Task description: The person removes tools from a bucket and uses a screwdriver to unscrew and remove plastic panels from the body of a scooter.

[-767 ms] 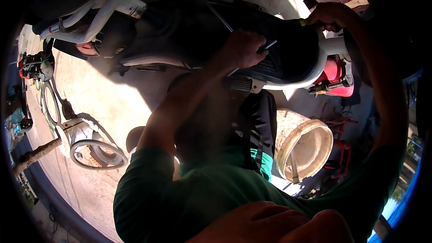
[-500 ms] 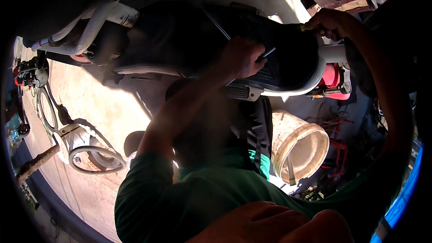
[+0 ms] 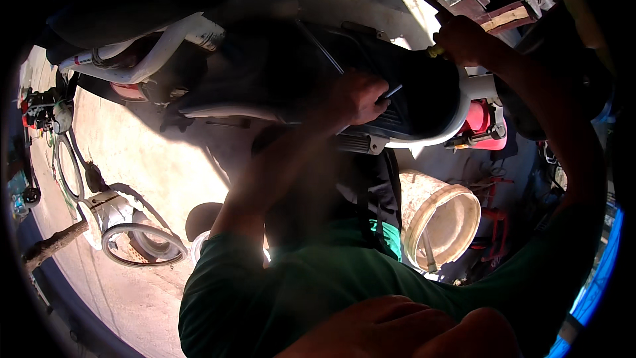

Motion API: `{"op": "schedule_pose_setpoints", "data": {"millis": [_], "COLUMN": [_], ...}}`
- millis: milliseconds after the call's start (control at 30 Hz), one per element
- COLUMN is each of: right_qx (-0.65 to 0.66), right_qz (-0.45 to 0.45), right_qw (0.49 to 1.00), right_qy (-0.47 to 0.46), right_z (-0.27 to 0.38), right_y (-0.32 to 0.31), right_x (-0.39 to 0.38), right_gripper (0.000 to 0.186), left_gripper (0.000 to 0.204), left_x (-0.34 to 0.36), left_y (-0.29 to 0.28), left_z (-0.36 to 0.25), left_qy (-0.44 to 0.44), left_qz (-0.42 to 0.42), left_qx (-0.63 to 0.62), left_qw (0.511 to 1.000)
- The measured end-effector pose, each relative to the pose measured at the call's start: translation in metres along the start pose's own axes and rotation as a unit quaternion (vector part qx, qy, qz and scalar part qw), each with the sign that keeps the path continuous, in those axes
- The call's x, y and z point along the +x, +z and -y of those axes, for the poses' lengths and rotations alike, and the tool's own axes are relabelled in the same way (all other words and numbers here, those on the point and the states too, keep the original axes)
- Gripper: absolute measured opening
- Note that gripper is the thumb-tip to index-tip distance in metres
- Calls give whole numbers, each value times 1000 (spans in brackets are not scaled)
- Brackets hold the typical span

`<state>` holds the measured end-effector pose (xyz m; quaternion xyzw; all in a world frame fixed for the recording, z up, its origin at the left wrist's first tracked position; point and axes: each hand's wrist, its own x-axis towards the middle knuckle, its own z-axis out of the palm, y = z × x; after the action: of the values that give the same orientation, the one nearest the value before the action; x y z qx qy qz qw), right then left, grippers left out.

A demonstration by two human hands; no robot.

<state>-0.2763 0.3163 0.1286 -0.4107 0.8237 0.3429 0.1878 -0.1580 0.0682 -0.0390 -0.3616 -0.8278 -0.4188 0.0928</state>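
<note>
My left hand (image 3: 363, 98) is closed around a slim metal rod, whose bright tip (image 3: 393, 91) sticks out to the right of my fingers. Another shiny metal length (image 3: 321, 46) runs up and left from the hand; whether it is the same tool is hidden by my grip. Beneath lies a dark panel with a pale rim (image 3: 437, 129), apparently part of a scooter-like vehicle. My right hand (image 3: 467, 41), at the panel's far right end, is closed on something with a yellow end (image 3: 435, 51); the rest of it is hidden in my fingers.
A dirty whitish bucket (image 3: 457, 225) lies on its side, right of my legs. White tubular bars (image 3: 156, 50) stand at upper left. Rubber tube rings (image 3: 142, 245) and a wooden pole (image 3: 56, 245) are on the left floor. A red part (image 3: 478, 118) sits below the panel's right end.
My right hand has shifted slightly left along with the yellow-ended thing. My left hand keeps its grip on the rod. The whole view has moved a little.
</note>
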Motion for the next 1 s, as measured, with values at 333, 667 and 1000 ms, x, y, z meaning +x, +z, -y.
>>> {"op": "schedule_pose_setpoints", "data": {"millis": [333,667,1000], "right_qx": [573,370,388], "right_qz": [287,241,224], "right_qw": [659,866,840], "right_qy": [393,235,306], "right_z": [-14,-16,-5], "right_y": [4,64,23], "right_x": [21,38,18], "right_gripper": [20,43,52], "left_gripper": [22,22,24], "left_x": [-6,7,1], "left_y": [20,19,24], "left_z": [10,8,8], "left_qy": [-43,-23,-26], "left_qz": [49,5,-24], "left_qx": [28,7,11], "left_qw": [997,1000,999]}}
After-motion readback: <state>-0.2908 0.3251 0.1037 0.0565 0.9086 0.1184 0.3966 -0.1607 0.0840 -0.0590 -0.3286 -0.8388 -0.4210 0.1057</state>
